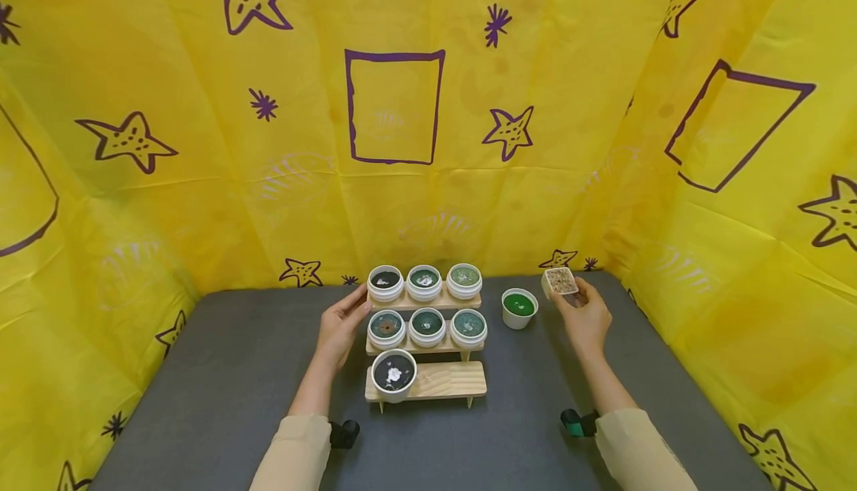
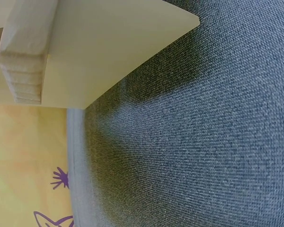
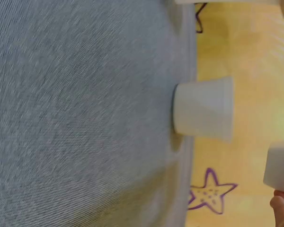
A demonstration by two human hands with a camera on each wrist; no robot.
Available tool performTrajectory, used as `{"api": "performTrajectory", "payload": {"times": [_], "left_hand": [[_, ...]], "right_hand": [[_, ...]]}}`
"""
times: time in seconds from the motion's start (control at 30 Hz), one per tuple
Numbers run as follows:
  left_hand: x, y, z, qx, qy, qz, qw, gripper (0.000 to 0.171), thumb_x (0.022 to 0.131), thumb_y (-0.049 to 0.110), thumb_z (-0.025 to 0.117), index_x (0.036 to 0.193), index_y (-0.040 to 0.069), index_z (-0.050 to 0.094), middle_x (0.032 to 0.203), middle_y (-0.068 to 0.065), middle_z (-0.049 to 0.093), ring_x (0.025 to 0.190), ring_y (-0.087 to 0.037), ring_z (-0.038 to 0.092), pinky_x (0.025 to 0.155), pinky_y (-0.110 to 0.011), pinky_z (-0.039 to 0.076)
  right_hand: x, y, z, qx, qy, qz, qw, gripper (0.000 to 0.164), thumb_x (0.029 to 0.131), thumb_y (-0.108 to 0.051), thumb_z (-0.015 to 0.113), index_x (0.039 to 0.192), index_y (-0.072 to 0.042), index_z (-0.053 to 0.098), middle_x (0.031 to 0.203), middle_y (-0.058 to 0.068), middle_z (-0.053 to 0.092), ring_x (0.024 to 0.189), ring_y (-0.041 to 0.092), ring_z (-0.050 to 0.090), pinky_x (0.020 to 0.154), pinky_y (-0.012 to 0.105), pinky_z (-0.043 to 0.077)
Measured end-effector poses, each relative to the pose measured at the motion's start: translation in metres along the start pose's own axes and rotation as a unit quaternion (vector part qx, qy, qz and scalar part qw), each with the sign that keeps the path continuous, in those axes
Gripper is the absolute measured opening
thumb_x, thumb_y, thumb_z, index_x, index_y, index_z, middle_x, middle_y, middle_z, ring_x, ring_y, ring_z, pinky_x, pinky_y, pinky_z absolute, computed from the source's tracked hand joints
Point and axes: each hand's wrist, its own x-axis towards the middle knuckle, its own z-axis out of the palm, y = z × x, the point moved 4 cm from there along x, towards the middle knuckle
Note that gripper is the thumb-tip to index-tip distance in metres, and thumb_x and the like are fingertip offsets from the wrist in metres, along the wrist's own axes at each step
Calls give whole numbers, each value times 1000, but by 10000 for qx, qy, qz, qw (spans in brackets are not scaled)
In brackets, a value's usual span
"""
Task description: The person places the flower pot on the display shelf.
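A three-step wooden stand (image 1: 455, 381) stands in the middle of the table. My left hand (image 1: 340, 327) grips the left end of its top step, thumb in front; in the left wrist view only the stand's pale side panel (image 2: 113, 42) shows, not the hand. Away from the stand, on the right, my right hand (image 1: 586, 320) holds a small square white pot (image 1: 559, 281) of beige grains above the table. Fingertips (image 3: 281, 201) of that hand touch the pot (image 3: 280, 165) in the right wrist view. A round white cup of green filling (image 1: 518, 309) stands between pot and stand.
Three round white pots (image 1: 425, 283) line the top step and three more (image 1: 428, 327) the middle one. A larger dark-filled cup (image 1: 394, 374) sits at the bottom step's left end. Yellow patterned cloth (image 1: 402, 208) hangs behind and beside the grey table (image 1: 221, 394).
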Motion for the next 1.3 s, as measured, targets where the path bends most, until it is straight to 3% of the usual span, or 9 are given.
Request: {"api": "performTrajectory", "payload": {"times": [0.1, 0.27, 0.33, 0.67, 0.9, 0.97, 1.17, 1.3], "left_hand": [[0, 0, 0, -34, -23, -21, 10000, 52, 93, -4, 60, 141, -14, 42, 112, 21, 68, 109, 8, 62, 97, -10, 51], [0, 0, 0, -39, -9, -2, 10000, 52, 93, -3, 61, 140, -15, 42, 112, 21, 68, 109, 8, 62, 97, -10, 51], [-1, 1, 0, -50, 4, -5, 10000, 52, 93, -4, 61, 140, -15, 42, 112, 21, 68, 110, 8, 62, 97, -10, 51], [-1, 1, 1, 7, -47, 151, 9999, 52, 93, -3, 61, 139, -17, 42, 119, 14, 67, 110, 8, 62, 96, -10, 51], [0, 1, 1, -56, -9, 14, 10000, 51, 93, -5, 60, 140, -15, 42, 115, 17, 67, 110, 7, 62, 97, -10, 51], [-1, 1, 1, -75, -2, -73, 9999, 51, 93, -6, 58, 141, -14, 42, 113, 19, 67, 109, 8, 62, 98, -10, 50], [0, 2, 1, -37, 26, -191, 9998, 50, 94, -6, 57, 142, -11, 43, 111, 22, 67, 110, 9, 61, 98, -10, 50], [0, 2, 1, -29, 44, -219, 9997, 50, 94, -6, 57, 142, -11, 43, 111, 22, 67, 109, 9, 61, 98, -9, 50]], "right_hand": [[-4, -11, -1, 194, -118, -37, 9997, 60, 81, -21, 82, 133, 0, 60, 128, 23, 65, 115, 34, 65, 81, -5, 44], [-13, -31, -1, 430, -261, -124, 9987, 61, 80, -21, 83, 134, -4, 60, 130, 18, 65, 118, 28, 63, 97, 28, 52], [-16, -39, -2, 502, -293, -158, 9982, 61, 80, -22, 83, 134, -7, 60, 130, 15, 66, 118, 24, 62, 99, 32, 52], [-36, -80, -5, 1091, -634, -456, 9910, 60, 77, -15, 85, 132, -7, 62, 132, 10, 65, 111, 7, 60, 95, 13, 51], [-53, -102, -5, 1299, -1203, -608, 9823, 60, 78, -11, 84, 133, -6, 61, 132, 12, 64, 119, 25, 64, 96, 21, 52], [-58, -107, -4, 1377, -1401, -691, 9781, 59, 77, -10, 84, 132, -7, 62, 132, 13, 64, 118, 23, 65, 95, 19, 53], [-75, -120, -1, 1636, -2019, -1206, 9581, 57, 75, -4, 84, 128, -4, 63, 127, 17, 66, 103, -2, 64, 92, 15, 55], [-87, -125, 2, 1620, -2335, -1670, 9441, 57, 73, -5, 86, 126, -6, 65, 123, 15, 68, 102, -5, 62, 92, 20, 57]]}}
